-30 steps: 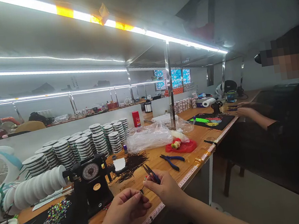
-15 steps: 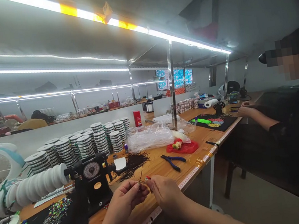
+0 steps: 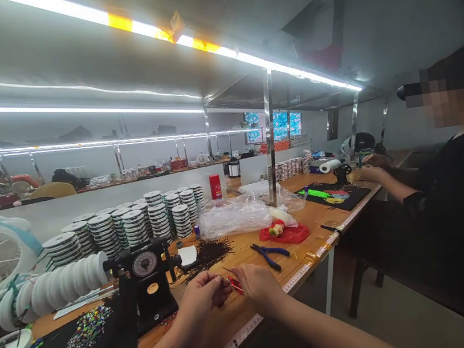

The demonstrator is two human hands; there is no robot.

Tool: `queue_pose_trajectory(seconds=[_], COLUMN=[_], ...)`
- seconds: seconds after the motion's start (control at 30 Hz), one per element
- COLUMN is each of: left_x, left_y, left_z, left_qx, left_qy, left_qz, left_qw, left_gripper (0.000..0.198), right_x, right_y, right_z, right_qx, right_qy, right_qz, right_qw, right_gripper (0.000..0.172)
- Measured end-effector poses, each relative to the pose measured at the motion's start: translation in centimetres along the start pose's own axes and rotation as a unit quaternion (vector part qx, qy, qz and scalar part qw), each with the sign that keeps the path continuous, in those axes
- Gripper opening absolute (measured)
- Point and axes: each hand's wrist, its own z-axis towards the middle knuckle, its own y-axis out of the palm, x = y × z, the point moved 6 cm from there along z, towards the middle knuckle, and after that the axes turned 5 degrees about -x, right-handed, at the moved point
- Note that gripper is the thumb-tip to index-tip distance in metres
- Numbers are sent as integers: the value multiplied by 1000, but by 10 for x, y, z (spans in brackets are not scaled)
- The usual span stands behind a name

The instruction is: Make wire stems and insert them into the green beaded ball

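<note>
Both my hands meet over the wooden workbench (image 3: 244, 258). My left hand (image 3: 203, 295) is closed in a pinch on a thin dark strand whose end sticks up between the hands. My right hand (image 3: 260, 286) is closed on a small red-handled tool (image 3: 234, 283) pointed at the left fingertips. Just left of them stands a black gauge device (image 3: 147, 284) with a round dial. A heap of dark strands (image 3: 206, 253) lies behind the hands.
Blue-handled pliers (image 3: 269, 252) and a red tray (image 3: 284, 232) lie to the right, clear plastic bags (image 3: 233, 214) behind. Stacked white spools (image 3: 135, 225) line the back. Coloured beads (image 3: 83, 330) lie on a black mat at left. Another person (image 3: 445, 190) works at the bench's far right.
The black scissors seen in my right hand a second ago are gone; it now holds a red tool. Both hands have stayed close together; the view has shifted slightly.
</note>
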Motion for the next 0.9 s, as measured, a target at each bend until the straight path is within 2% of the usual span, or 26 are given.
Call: queue_pose_trajectory(seconds=[0.2,0.3,0.4,0.5,0.57,0.63,0.73,0.8,0.9], left_x=[2,2,1,-1,-2,-3,-3,-2,-3], left_y=[0,-5,-15,-24,-27,-27,-25,-20,-11], left_z=[-30,-45,-53,-55,-55,-55,-57,-59,-64], left_qx=[-5,3,16,37,44,47,46,38,14], left_qy=[-24,-35,-47,-53,-50,-47,-42,-44,-47], left_qz=[12,13,-5,-22,-34,-47,-63,-70,-74], left_qw=[1000,999,999,998,997,997,996,996,996], left_gripper=[32,28,28,29,29,30,30,31,32], right_x=[39,45,37,22,12,4,-8,-19,-33], right_y=[5,7,4,8,12,10,0,-7,-14], right_z=[30,41,43,39,35,30,18,4,-20], right_qx=[-25,-42,-44,-90,-118,-108,-62,-55,-63], right_qy=[54,60,58,51,44,36,14,-18,-45], right_qz=[-50,-63,-56,-19,14,52,120,226,433], right_qw=[997,995,996,994,992,992,991,972,898], right_gripper=[40,29,28,31,25,16,19,19,21])
